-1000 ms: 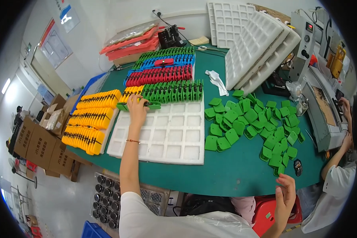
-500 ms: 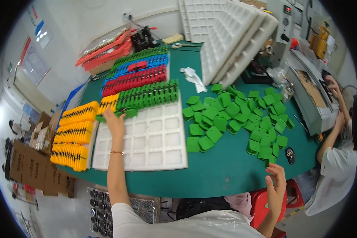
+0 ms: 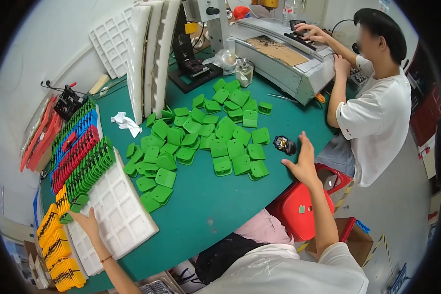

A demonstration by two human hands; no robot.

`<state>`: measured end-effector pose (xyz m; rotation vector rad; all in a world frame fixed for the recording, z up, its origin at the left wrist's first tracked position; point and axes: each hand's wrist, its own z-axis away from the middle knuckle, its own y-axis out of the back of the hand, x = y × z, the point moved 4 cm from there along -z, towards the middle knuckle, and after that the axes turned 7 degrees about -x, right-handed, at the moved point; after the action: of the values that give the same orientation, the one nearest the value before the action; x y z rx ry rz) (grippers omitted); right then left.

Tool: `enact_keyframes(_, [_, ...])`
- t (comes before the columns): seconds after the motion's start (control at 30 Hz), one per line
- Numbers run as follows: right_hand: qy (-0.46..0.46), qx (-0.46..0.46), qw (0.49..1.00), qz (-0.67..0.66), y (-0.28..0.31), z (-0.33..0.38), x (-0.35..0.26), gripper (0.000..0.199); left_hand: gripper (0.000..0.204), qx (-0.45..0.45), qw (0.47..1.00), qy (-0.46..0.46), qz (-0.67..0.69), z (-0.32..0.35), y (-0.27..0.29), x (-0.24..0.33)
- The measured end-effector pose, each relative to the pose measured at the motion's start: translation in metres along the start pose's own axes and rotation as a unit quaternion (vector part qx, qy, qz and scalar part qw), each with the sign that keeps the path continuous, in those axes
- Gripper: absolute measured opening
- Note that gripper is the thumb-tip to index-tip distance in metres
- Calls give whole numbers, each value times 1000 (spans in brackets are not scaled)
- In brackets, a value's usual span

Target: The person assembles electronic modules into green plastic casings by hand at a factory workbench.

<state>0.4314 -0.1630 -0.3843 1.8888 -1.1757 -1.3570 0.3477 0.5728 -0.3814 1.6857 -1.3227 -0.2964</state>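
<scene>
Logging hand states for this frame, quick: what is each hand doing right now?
Left hand: resting on the white foam tray, beside a green part; grip cannot be told.
Right hand: open, empty, at the table edge.

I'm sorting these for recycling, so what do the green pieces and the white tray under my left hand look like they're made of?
The green pieces look like moulded hard plastic: uniform colour, crisp raised rims, a slight sheen. The white tray by the left hand looks like foam or thin formed plastic: matte, with soft-edged square pockets; the picture cannot settle which.
</scene>
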Motion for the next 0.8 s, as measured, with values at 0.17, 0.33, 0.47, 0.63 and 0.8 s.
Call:
enact_keyframes(0.17, [-13,-6,999,-45,-5,-22,1,83,76,-124,927,-50,349,84,52,209])
enact_keyframes(0.33, [72,4,979,-192,14,-30,-74,78,66,-382,822,-221,360,143,55,298])
enact_keyframes(0.47, [280,-181,890,-312,-4,-6,-180,80,61,-546,535,-44,643,158,14,325])
enact_keyframes(0.63, [398,-317,811,-290,-55,3,-231,80,58,-533,491,71,686,158,-6,325])
enact_keyframes(0.8, [456,-343,760,-311,-67,-10,-261,67,52,-473,536,91,693,144,-17,305])
